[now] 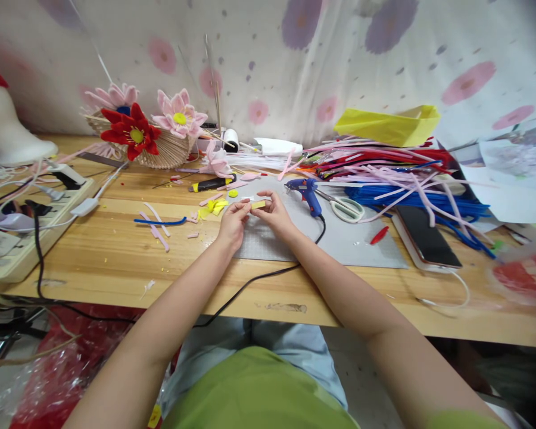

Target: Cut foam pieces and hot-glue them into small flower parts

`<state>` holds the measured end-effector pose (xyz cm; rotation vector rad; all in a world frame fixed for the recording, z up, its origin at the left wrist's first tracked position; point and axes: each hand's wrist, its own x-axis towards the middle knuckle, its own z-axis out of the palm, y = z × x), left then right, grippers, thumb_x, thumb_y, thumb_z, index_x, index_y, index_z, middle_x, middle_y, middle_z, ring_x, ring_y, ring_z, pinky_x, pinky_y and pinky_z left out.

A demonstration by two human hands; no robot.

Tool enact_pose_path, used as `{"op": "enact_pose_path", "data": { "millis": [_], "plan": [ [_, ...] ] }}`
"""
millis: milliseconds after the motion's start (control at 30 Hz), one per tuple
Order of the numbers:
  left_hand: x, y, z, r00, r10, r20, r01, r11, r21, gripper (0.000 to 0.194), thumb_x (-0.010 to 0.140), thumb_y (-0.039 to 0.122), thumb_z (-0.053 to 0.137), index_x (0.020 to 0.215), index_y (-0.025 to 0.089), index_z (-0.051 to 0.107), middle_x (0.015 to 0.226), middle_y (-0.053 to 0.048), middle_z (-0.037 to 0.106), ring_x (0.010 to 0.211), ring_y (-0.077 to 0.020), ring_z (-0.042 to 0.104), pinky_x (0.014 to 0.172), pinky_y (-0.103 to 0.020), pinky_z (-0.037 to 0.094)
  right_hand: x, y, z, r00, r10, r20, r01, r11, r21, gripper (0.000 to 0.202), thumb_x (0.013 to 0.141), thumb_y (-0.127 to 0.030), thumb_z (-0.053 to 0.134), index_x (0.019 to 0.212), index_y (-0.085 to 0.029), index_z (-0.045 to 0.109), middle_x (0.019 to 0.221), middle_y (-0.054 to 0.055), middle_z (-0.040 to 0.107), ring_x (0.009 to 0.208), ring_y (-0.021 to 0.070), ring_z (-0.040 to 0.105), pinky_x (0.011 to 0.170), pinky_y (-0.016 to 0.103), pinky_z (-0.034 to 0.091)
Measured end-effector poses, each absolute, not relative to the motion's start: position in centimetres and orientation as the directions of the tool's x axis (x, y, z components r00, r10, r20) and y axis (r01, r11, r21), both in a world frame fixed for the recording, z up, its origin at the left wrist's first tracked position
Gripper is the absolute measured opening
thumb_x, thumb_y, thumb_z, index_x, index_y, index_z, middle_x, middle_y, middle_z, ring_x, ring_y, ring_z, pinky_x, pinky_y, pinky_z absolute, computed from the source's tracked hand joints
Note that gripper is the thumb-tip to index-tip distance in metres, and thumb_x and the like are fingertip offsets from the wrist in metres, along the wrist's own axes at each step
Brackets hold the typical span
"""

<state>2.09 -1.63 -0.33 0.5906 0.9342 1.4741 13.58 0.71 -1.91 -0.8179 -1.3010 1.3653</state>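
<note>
Over the grey cutting mat (268, 247), my left hand (234, 223) and my right hand (276, 215) meet with fingertips pinched. Between them is a small flat yellow strip (258, 204); both hands appear to grip it, one at each end. Just left of my left hand lie crumpled yellow pieces (213, 207) and a round yellow disc (233, 193). A blue hot glue gun (307, 192) rests on the mat to the right of my right hand, its black cord running under my right forearm. White-handled scissors (346, 208) lie beside the glue gun.
Pipe cleaners (411, 190) are heaped at the back right, near a phone (429, 235). A fan-shaped holder with a red flower (133, 132) and pink flowers (181, 112) stands at the back left. A power strip (40, 232) with cables sits far left. A red petal (379, 235) lies right.
</note>
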Motion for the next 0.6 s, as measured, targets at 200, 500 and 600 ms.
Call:
{"op": "enact_pose_path", "data": {
  "millis": [200,500,600],
  "plan": [
    [2.02,-1.63,-0.09,-0.108,0.968,-0.227,-0.606,0.117,0.787,0.019,0.059,0.010,0.072,0.056,0.015,0.054,0.081,0.000,0.066,0.070,-0.0067,0.056,0.063,-0.019,0.037,13.61,0.89,-2.13,-0.227,0.958,0.175,-0.209,0.127,-0.970,0.052,0.059,-0.032,0.074,0.096,-0.024,0.040,0.073,-0.007,0.062,0.069,0.0105,0.059,0.070,0.026,0.047],
    [2.16,-1.54,-0.35,-0.084,0.972,-0.218,-0.563,0.134,0.815,0.016,0.060,0.016,0.074,0.059,0.014,0.058,0.061,0.002,0.060,0.060,-0.0069,0.053,0.061,-0.021,0.037,13.82,0.75,-2.14,-0.254,0.957,0.143,-0.175,0.100,-0.980,0.050,0.058,-0.030,0.073,0.097,-0.024,0.041,0.070,-0.008,0.060,0.067,0.0098,0.058,0.071,0.028,0.047],
    [2.28,-1.45,-0.61,-0.115,0.973,-0.200,-0.553,0.105,0.826,0.016,0.059,0.016,0.075,0.058,0.015,0.059,0.061,0.002,0.061,0.060,-0.0067,0.053,0.061,-0.021,0.036,13.80,0.64,-1.98,-0.244,0.959,0.142,-0.154,0.106,-0.982,0.051,0.057,-0.031,0.074,0.096,-0.023,0.042,0.073,-0.006,0.061,0.068,0.0101,0.058,0.070,0.027,0.046]
  ]
}}
